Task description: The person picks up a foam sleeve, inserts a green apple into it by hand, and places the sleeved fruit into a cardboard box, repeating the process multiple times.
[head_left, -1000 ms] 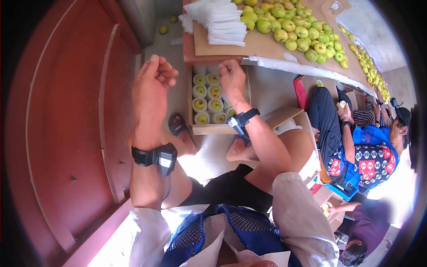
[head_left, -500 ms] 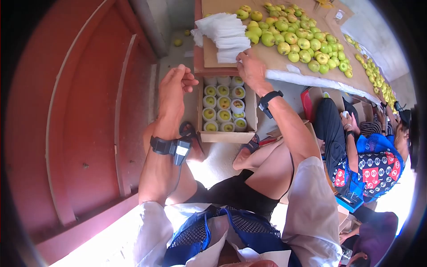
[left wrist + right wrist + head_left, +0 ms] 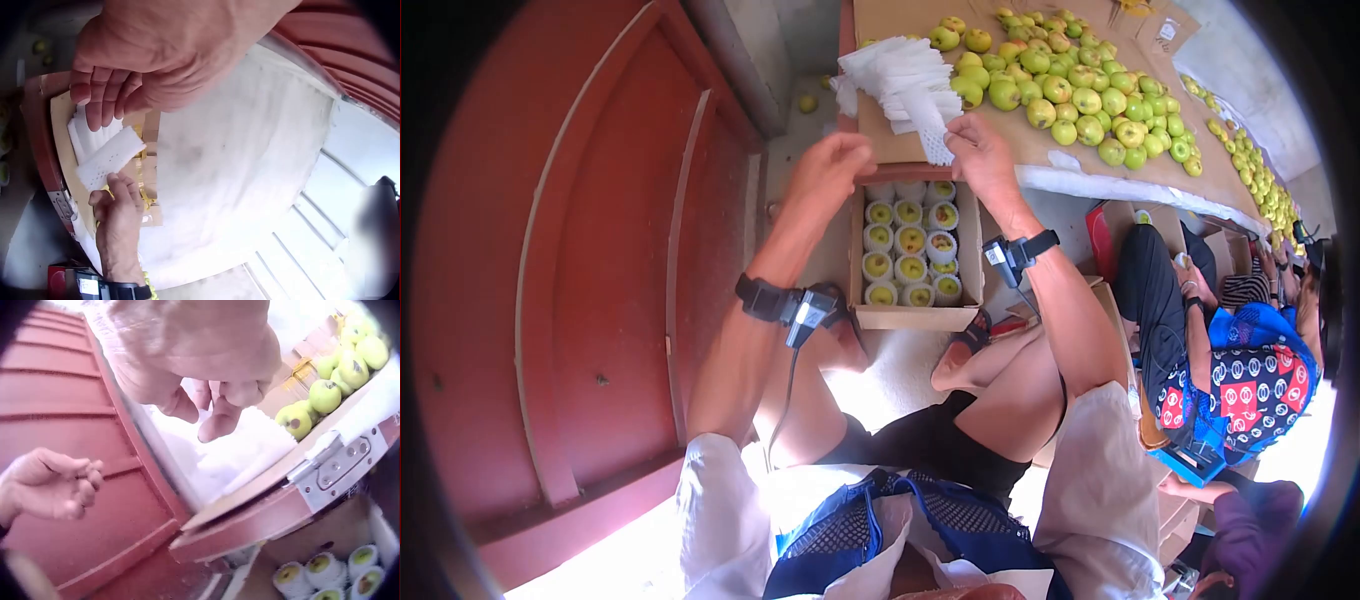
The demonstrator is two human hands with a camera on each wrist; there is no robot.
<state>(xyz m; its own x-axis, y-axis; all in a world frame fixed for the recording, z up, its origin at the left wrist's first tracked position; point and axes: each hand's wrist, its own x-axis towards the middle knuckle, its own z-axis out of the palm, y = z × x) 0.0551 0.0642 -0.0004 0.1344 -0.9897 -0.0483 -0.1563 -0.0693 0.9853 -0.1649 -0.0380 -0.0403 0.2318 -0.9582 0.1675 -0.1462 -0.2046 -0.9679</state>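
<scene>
My right hand (image 3: pixel 988 165) pinches one white foam net sleeve (image 3: pixel 930 125) by its end, between thumb and fingers at the table's near edge. In the left wrist view the sleeve (image 3: pixel 111 157) looks flat and dotted with small holes. A pile of the same sleeves (image 3: pixel 885 62) lies just behind it. Across from that, my left hand (image 3: pixel 828 172) hovers above the box's far left corner, fingers loosely bent and holding nothing. Below both hands sits an open cardboard box (image 3: pixel 915 319) with rows of green apples (image 3: pixel 911 240), each in a white foam sleeve.
Loose green apples (image 3: pixel 1090 100) cover much of the cardboard-topped table (image 3: pixel 1025 150). A red door (image 3: pixel 600 260) stands along the left. To the right, a seated person (image 3: pixel 1240 370) works beside other boxes. My feet flank the apple box.
My right hand has gone from above the box to the sleeve pile and drawn one sleeve toward me. The left hand has shifted right, nearer to it.
</scene>
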